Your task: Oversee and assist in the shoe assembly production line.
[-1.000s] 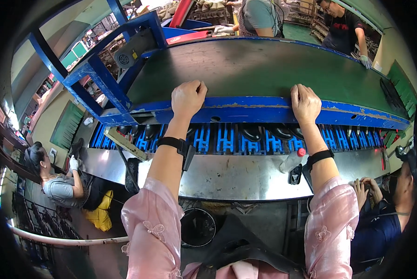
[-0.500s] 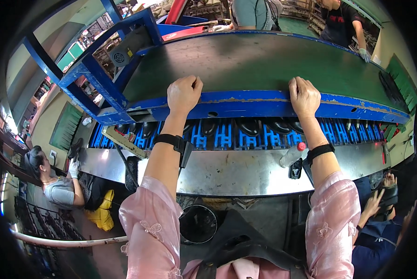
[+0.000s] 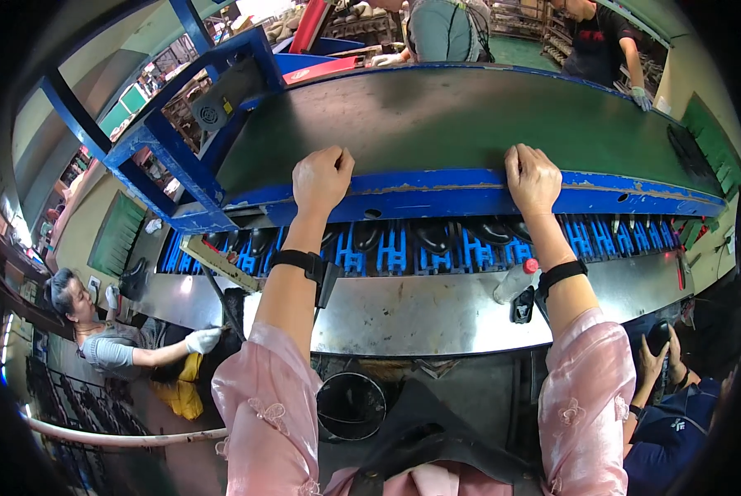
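My left hand [image 3: 322, 180] is curled into a fist, its back toward me, in front of the green conveyor belt [image 3: 437, 124]. Level with it on the right, my right hand [image 3: 533, 177] makes a similar fist near the belt's blue metal edge [image 3: 437, 183]. No object shows in either hand, and whether they touch the edge I cannot tell. Below the edge runs a lower line of blue slatted holders [image 3: 391, 248] with rounded black pieces [image 3: 433, 237] on it. A bottle with a red cap [image 3: 515, 281] stands on the metal ledge near my right forearm.
A metal ledge [image 3: 412, 310] runs along my side, with a black bucket [image 3: 351, 405] below it. A person in white gloves [image 3: 110, 331] works at left; another at right holds a dark rounded thing [image 3: 657, 337]. Two people stand behind the belt.
Both my fists stay closed and sit slightly lower in the picture. The person at left has stretched a gloved hand toward me. The person at right has raised a dark rounded thing.
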